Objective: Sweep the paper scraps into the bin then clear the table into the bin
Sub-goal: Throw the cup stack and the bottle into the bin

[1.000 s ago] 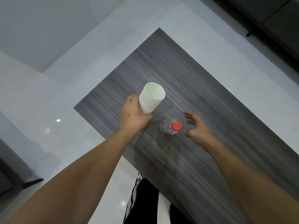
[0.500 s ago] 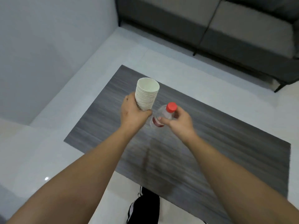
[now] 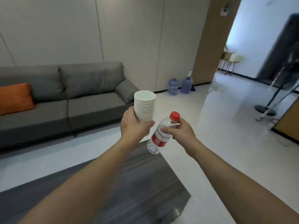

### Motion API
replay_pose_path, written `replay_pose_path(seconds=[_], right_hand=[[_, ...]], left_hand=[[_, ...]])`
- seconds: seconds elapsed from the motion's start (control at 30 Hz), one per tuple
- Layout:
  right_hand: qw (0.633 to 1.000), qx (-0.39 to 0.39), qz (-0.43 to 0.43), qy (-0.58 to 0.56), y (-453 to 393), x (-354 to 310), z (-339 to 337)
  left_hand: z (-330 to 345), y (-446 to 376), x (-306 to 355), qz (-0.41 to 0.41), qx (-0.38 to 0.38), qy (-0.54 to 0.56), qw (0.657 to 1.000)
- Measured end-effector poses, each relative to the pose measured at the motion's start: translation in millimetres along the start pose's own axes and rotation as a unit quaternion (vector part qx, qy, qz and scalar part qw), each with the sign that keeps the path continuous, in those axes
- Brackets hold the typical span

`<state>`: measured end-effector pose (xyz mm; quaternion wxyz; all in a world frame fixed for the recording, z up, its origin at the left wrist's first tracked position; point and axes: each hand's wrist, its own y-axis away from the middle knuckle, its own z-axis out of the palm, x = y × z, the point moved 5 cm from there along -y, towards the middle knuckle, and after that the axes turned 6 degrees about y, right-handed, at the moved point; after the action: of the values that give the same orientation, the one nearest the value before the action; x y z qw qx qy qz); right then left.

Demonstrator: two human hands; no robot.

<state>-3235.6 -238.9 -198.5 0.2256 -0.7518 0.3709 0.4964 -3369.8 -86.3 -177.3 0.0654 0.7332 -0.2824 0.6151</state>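
A long grey sofa (image 3: 64, 101) runs along the panelled wall on the left, with an orange cushion (image 3: 14, 98) at its near end and a grey cushion (image 3: 125, 92) propped at the far arm. Below the person's outstretched arms lies the dark wood-grain desk (image 3: 145, 183), its far corner pointing out toward the pale tiled floor (image 3: 226, 143). Off to the right a doorway opens onto a brighter room, and a black stand (image 3: 265, 109) with a round base sits on the floor there, blurred. Against the wall past the sofa stand two blue water jugs (image 3: 179, 85), side by side. Both arms are raised above the desk. The left hand (image 3: 135, 126) holds a tall stack of white paper cups (image 3: 144, 105) upright, its grip wrapped round the lower part of the stack, open mouth up. Just beside it the right hand (image 3: 179, 131) holds a clear plastic bottle (image 3: 159, 136) tilted, red cap (image 3: 174, 115) up toward the right and base down toward the left; its grip is closed round the upper body near the neck, thumb across the front just above the red label. Cups and bottle are both in the air, close together but not touching. No bin shows from here.
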Motion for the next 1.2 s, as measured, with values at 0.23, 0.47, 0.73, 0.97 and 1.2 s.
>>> replay_pose_path(seconds=[0.23,0.47,0.73,0.97,1.2], right_hand=[[0.98,0.195,0.034,-0.029,61,31,-238],[0.943,0.323,0.071,-0.04,80,84,-411],[0.885,0.441,0.14,-0.06,54,173,-575],[0.822,0.508,0.244,-0.078,80,299,-685],[0.748,0.561,0.329,-0.132,111,471,-807]], left_hand=[[206,53,144,0.087,-0.172,0.081,0.978],[397,82,226,0.134,-0.314,0.135,0.93],[626,103,279,0.105,-0.455,0.157,0.87],[813,169,280,0.058,-0.583,0.144,0.797],[1007,248,249,0.002,-0.632,0.083,0.771]])
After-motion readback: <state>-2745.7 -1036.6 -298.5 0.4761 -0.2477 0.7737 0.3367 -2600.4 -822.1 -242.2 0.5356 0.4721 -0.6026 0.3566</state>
